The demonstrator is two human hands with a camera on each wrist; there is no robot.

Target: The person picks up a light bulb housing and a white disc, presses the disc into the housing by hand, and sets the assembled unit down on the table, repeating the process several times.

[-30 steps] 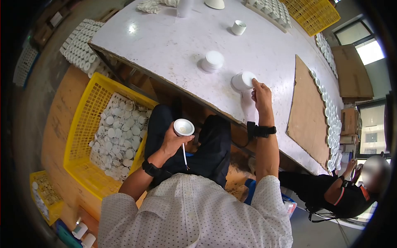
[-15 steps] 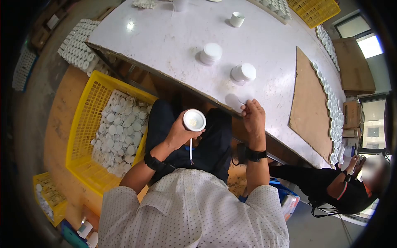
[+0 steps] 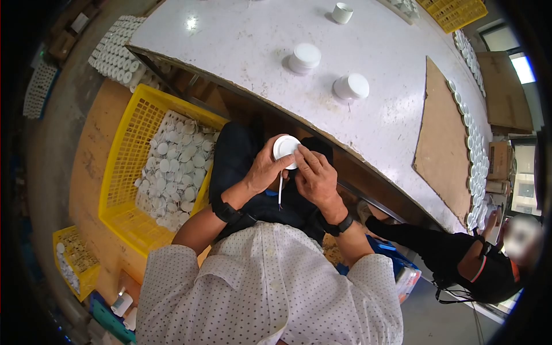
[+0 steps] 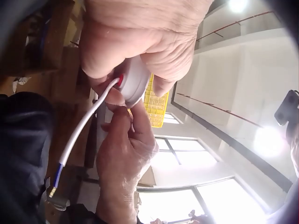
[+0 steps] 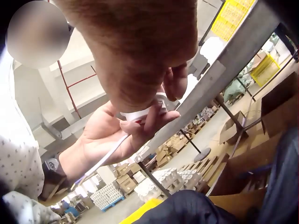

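Observation:
My left hand (image 3: 265,168) grips a white round lamp housing (image 4: 134,83) over my lap, fingers wrapped about its side. A white cable (image 4: 77,128) comes out of the housing through a red collar and hangs down, with a blue wire at its bare end. Over the housing's face lies a white round cover (image 3: 285,146). The right hand (image 3: 318,179) is at the cover's edge, thumb and fingers pinching it against the housing. Two short stacks of white discs, a nearer stack (image 3: 352,86) and a farther stack (image 3: 305,57), stand on the white table (image 3: 247,63).
A yellow crate (image 3: 119,155) full of white round pieces (image 3: 172,167) sits to the left. Farther back on the table is a small white cup (image 3: 342,13). A cardboard sheet (image 3: 444,144) with white rings (image 3: 476,161) along it lies right. Another person (image 3: 489,264) is at far right.
The right hand has come from the nearer stack on the table to the housing, carrying a thin disc. The housing's face, bare before, is now covered. The left hand has risen slightly.

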